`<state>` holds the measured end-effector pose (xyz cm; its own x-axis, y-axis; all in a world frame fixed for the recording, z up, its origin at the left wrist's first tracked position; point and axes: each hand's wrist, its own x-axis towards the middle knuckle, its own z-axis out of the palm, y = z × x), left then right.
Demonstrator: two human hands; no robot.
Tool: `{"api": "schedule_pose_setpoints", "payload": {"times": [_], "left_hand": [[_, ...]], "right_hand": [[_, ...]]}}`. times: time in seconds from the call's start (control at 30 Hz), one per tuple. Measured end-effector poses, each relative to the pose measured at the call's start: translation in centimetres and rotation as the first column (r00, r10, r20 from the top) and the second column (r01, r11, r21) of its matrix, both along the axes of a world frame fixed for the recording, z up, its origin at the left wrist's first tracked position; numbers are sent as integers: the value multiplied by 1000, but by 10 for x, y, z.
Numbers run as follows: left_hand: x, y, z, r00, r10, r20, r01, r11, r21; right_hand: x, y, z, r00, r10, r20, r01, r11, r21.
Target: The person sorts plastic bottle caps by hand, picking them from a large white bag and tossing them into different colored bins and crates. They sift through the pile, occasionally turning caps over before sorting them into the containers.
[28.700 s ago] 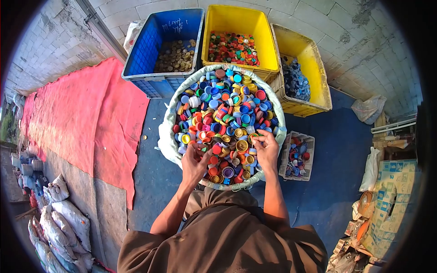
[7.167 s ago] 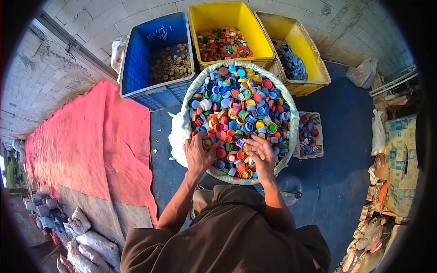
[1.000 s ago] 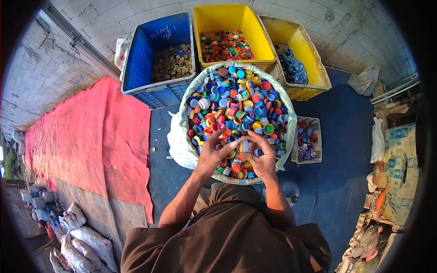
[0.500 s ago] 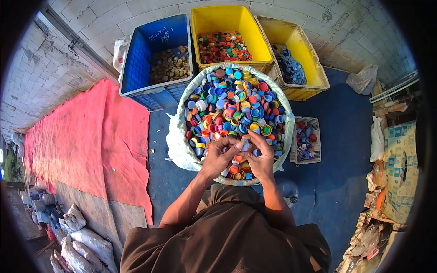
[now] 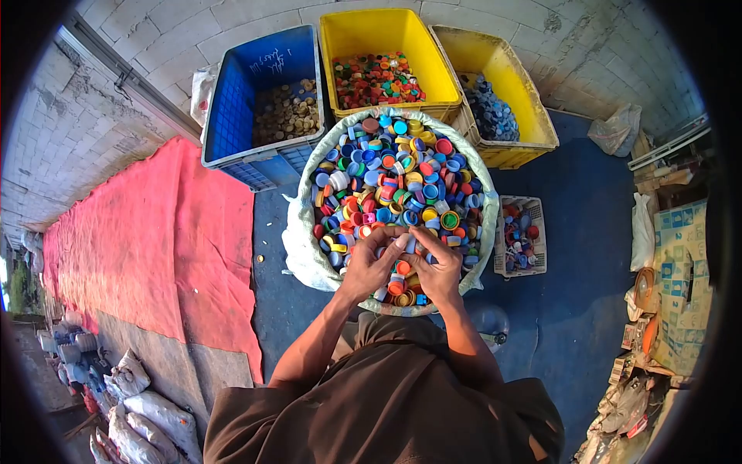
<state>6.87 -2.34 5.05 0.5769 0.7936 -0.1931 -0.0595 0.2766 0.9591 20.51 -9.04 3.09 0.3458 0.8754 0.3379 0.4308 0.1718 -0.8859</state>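
Observation:
A big pale sack (image 5: 488,203) with a rolled rim stands in front of me, full of bottle caps (image 5: 386,174) in many colours. Over its near part my left hand (image 5: 372,264) and my right hand (image 5: 436,267) meet at the fingertips. Between them they pinch a small pale blue-white cap (image 5: 410,244), partly hidden by the fingers. Both hands are closed on it. Orange caps (image 5: 397,286) lie just below and between the hands.
Behind the sack stand a blue crate (image 5: 232,108) and two yellow crates (image 5: 379,35) (image 5: 525,85) holding caps. A small white basket (image 5: 525,274) is at the right. A red cloth (image 5: 154,232) covers the floor at the left.
The fingers of my right hand have bent in closer to the left hand's fingertips around the pale cap. The view has shifted very slightly.

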Motion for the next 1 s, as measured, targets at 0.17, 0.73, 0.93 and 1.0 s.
{"api": "schedule_pose_setpoints", "payload": {"times": [0.17,0.73,0.93,1.0], "left_hand": [[4,0,-13,1000,-15,-25,16,1000,25],[4,2,-32,985,-63,-158,120,914,388],[11,5,-14,978,196,68,-127,826,-549],[4,14,-16,962,181,206,-23,803,-596]], "right_hand": [[2,0,-3,999,29,-30,-29,999,21],[9,-7,7,996,85,24,-85,996,-35],[15,-6,-3,730,-14,-684,27,1000,9],[23,-8,-4,527,20,-850,-1,1000,23]]}}
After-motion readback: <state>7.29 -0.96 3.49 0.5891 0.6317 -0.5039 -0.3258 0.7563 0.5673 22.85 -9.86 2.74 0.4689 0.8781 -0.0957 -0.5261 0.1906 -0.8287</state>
